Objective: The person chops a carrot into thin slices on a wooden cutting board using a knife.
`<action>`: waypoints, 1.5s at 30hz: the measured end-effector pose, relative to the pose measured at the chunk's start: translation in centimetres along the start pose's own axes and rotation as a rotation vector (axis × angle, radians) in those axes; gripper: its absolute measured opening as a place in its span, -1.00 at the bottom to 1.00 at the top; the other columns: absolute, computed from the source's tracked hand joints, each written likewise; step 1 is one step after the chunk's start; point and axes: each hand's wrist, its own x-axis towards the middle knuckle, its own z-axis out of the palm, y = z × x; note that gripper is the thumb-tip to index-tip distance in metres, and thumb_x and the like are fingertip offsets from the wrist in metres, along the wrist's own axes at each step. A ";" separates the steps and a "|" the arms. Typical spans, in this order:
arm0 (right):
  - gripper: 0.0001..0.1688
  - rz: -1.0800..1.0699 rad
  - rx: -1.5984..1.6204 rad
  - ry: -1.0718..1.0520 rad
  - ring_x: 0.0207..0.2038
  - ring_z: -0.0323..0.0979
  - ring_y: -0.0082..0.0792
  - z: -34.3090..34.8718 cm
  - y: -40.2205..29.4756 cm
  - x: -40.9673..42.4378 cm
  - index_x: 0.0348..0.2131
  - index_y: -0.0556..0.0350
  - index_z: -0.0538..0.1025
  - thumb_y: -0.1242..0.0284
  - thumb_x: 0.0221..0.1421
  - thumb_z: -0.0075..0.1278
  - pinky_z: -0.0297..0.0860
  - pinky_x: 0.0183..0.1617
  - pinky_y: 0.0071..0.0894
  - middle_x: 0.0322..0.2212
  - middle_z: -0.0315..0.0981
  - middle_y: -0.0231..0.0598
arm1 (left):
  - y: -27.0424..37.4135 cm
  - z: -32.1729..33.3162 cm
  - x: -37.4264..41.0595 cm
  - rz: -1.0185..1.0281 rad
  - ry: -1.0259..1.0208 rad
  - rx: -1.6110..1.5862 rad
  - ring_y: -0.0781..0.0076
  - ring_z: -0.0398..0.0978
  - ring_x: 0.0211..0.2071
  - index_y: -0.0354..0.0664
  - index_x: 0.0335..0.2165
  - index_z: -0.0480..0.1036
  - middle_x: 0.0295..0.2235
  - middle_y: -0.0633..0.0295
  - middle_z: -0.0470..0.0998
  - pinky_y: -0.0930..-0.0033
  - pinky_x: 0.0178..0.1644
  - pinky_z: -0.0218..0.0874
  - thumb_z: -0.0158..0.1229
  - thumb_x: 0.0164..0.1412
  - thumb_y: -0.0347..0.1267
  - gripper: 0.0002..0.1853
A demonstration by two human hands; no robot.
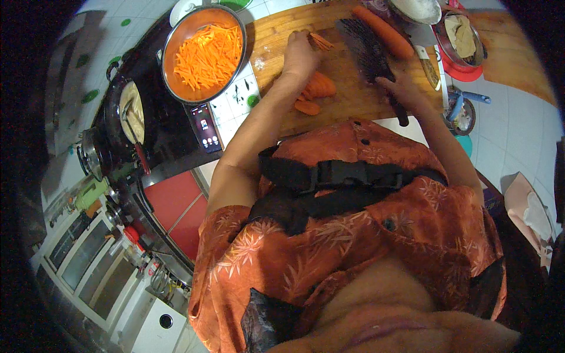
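On the wooden cutting board [273,26] my left hand [302,53] touches a small bunch of carrot strips [321,41] at its fingertips; whether it grips them is hidden. Below that hand lie overlapping carrot slices [318,86]. My right hand [396,86] is closed around the handle of a dark, wide-bladed kitchen knife [364,48], its blade slightly blurred over the board. A whole peeled carrot [384,33] lies to the right of the blade. At the upper left, a metal bowl [166,66] holds shredded carrot [209,57].
A phone [205,128] lies below the bowl. Left of it, a pan of pale batter or dough [132,112] has a red-handled utensil in it. A white-handled knife [427,68] lies at the board's right, near a red-based container [463,70] and a blue-handled tool [474,97].
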 end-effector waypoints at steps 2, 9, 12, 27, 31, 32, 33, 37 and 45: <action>-0.50 0.071 -0.147 -0.087 -0.37 0.39 -0.18 0.2 -2.1 -0.2 -0.19 0.18 0.42 0.12 0.07 -0.01 0.29 -0.28 -0.21 -0.43 0.42 -0.09 | 1.1 0.2 0.1 -0.030 -0.040 -0.010 0.01 0.39 -0.17 -0.34 -0.22 0.40 -0.25 -0.05 0.40 0.17 -0.07 0.27 0.27 -0.13 -0.39 -0.56; -0.69 0.009 0.059 -0.162 -0.61 0.27 -0.45 5.1 -2.2 1.6 -0.27 0.08 0.36 0.23 0.11 -0.04 0.24 -0.52 -0.41 -0.62 0.28 -0.34 | 0.8 -0.1 0.6 -0.073 0.028 -0.137 -0.01 0.35 -0.18 -0.34 -0.21 0.37 -0.23 -0.09 0.34 0.19 -0.06 0.24 0.25 -0.10 -0.37 -0.56; -0.76 0.023 0.289 -0.236 -0.70 0.21 -0.58 5.0 -4.7 1.5 -0.31 0.06 0.32 0.30 0.12 -0.05 0.19 -0.63 -0.52 -0.69 0.21 -0.45 | 1.2 -2.4 0.0 -0.001 0.173 -0.152 -0.02 0.33 -0.17 -0.35 -0.20 0.37 -0.25 -0.11 0.33 0.19 -0.06 0.23 0.26 -0.09 -0.32 -0.54; -0.75 -0.259 0.131 -0.142 -0.70 0.22 -0.61 3.7 -18.0 4.0 -0.42 0.08 0.32 0.29 0.11 -0.02 0.19 -0.65 -0.54 -0.68 0.25 -0.45 | -14.7 -14.1 -3.1 -0.092 0.748 0.698 -0.22 0.25 -0.05 -0.30 -0.07 0.32 -0.09 -0.20 0.35 -0.02 0.07 0.07 0.03 0.08 -0.42 -0.60; -0.78 -0.091 0.111 -0.010 -0.70 0.22 -0.61 0.0 -14.2 1.2 -0.42 0.08 0.32 0.32 0.12 -0.04 0.19 -0.65 -0.53 -0.68 0.25 -0.45 | -6.6 -15.7 -6.1 -0.107 0.480 0.351 -0.24 0.23 0.01 -0.27 -0.19 0.41 -0.04 -0.21 0.32 0.01 0.10 0.09 0.07 0.05 -0.41 -0.70; -0.79 -0.063 0.098 0.008 -0.70 0.22 -0.60 -0.4 -12.5 0.6 -0.42 0.08 0.32 0.33 0.13 -0.04 0.19 -0.65 -0.53 -0.68 0.25 -0.46 | -9.4 -14.8 -4.2 0.395 0.742 0.381 -0.03 0.35 -0.26 -0.23 -0.32 0.46 -0.37 0.05 0.44 0.07 -0.16 0.22 0.21 -0.07 -0.35 -0.72; -0.80 -0.035 0.086 0.030 -0.71 0.22 -0.60 -0.7 -11.5 0.1 -0.42 0.08 0.32 0.34 0.13 -0.05 0.19 -0.66 -0.53 -0.68 0.24 -0.46 | -7.9 -13.6 -4.0 0.407 0.570 0.233 0.04 0.40 -0.30 -0.17 -0.39 0.50 -0.40 0.12 0.49 0.08 -0.20 0.24 0.18 -0.05 -0.39 -0.83; -0.81 0.049 -0.036 0.033 -0.72 0.21 -0.58 -1.1 -10.5 -3.0 -0.40 0.09 0.33 0.36 0.14 -0.04 0.19 -0.66 -0.54 -0.69 0.22 -0.45 | -4.9 -8.6 -4.4 0.585 0.324 0.067 0.06 0.45 -0.30 -0.17 -0.44 0.53 -0.41 0.09 0.50 0.13 -0.21 0.27 0.16 -0.01 -0.36 -0.86; -0.79 0.144 0.081 0.068 -0.77 0.19 -0.59 0.5 -6.7 -7.3 -0.30 0.17 0.35 0.40 0.13 -0.02 0.16 -0.72 -0.52 -0.74 0.21 -0.44 | -6.3 -10.8 -8.8 0.146 -0.048 0.013 0.11 0.45 -0.25 -0.20 -0.34 0.51 -0.34 0.09 0.50 0.24 -0.18 0.29 0.14 0.01 -0.34 -0.79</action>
